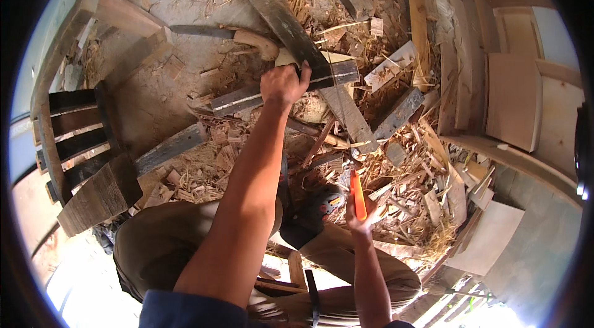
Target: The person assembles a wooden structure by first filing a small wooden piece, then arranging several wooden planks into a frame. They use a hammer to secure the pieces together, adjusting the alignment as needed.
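Observation:
My left hand (283,85) is closed over a short dark wooden batten (238,100), pressing it down across a long weathered board (266,9). The batten has a pale line along its length and lies crosswise on the board. My right hand (360,221) grips the orange handle of a handsaw (357,195). Seen nearly edge-on, the saw's thin blade runs away from me toward the batten's right part. Whether its teeth are in the wood I cannot tell.
Wood chips (402,186) and offcuts cover the floor around my shoe (318,209). A curved piece of wood (257,42) lies beyond my left hand. A slatted wooden frame (74,136) stands at left, a thick block (102,198) near it. Boards (458,68) line the right side.

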`<state>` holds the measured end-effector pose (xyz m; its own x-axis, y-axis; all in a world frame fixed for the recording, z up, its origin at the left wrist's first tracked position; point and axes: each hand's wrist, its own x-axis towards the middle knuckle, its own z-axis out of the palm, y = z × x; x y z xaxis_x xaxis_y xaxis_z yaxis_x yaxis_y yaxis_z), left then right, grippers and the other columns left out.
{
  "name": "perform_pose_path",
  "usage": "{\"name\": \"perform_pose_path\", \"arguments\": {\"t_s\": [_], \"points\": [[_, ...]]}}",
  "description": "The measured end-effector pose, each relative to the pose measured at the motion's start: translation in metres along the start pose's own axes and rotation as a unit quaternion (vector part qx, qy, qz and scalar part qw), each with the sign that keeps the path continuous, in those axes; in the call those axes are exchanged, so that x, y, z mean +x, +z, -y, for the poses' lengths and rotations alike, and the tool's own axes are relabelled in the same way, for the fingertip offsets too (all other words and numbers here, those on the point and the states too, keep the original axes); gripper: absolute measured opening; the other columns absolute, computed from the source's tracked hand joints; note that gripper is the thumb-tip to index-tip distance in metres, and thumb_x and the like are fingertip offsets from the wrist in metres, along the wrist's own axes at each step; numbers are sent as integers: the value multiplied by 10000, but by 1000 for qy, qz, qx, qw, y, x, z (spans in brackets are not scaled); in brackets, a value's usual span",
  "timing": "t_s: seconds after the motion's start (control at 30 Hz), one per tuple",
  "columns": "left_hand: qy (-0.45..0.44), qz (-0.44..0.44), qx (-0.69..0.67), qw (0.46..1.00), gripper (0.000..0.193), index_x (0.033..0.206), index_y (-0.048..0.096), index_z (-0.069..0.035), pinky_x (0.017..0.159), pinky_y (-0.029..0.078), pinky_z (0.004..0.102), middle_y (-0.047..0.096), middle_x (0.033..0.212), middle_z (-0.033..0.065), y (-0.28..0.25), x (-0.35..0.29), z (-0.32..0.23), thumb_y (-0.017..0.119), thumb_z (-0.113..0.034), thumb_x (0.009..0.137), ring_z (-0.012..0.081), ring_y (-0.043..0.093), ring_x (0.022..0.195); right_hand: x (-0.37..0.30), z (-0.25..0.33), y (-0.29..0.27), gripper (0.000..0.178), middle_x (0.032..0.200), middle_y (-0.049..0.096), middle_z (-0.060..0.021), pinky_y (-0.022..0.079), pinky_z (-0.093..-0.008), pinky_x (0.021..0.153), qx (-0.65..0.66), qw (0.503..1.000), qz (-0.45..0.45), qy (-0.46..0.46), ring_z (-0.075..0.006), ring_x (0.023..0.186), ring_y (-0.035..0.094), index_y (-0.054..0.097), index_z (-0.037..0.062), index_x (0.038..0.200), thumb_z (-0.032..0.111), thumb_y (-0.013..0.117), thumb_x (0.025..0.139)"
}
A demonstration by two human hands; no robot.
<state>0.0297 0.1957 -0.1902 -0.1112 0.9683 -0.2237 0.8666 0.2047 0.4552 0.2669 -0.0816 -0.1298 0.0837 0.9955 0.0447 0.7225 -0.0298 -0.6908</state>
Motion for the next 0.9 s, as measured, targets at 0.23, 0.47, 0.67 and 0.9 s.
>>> {"name": "perform_pose_path", "arguments": {"t_s": [0.23,0.47,0.67,0.9], "points": [[24,-51,-20,998,639,784,758,-48,717,599,459,721,753,193,9,-3,12,398,-529,1005,344,737,743,129,42,56,122,563,557,-93,423,-335,454,90,995,-5,34,-185,456,544,615,23,707,70,682,798],[-1,38,-6,999,626,802,760,-51,756,598,460,733,799,193,2,2,8,397,-519,1004,341,741,778,-9,2,-9,418,829,718,-188,506,-350,534,-44,996,65,40,-266,567,660,677,1,1265,76,556,872],[21,-48,-64,997,620,807,758,-46,764,596,462,735,824,202,5,-3,12,401,-513,1002,344,740,801,122,24,44,225,529,537,-92,426,-342,453,45,996,18,69,-172,460,544,569,23,650,87,665,843],[-6,17,-18,1000,630,753,747,-50,722,596,462,730,788,196,0,2,8,406,-518,1000,346,739,765,-1,7,7,354,658,657,-91,402,-295,450,5,998,21,56,-117,472,508,671,-32,1280,108,619,958]]}}
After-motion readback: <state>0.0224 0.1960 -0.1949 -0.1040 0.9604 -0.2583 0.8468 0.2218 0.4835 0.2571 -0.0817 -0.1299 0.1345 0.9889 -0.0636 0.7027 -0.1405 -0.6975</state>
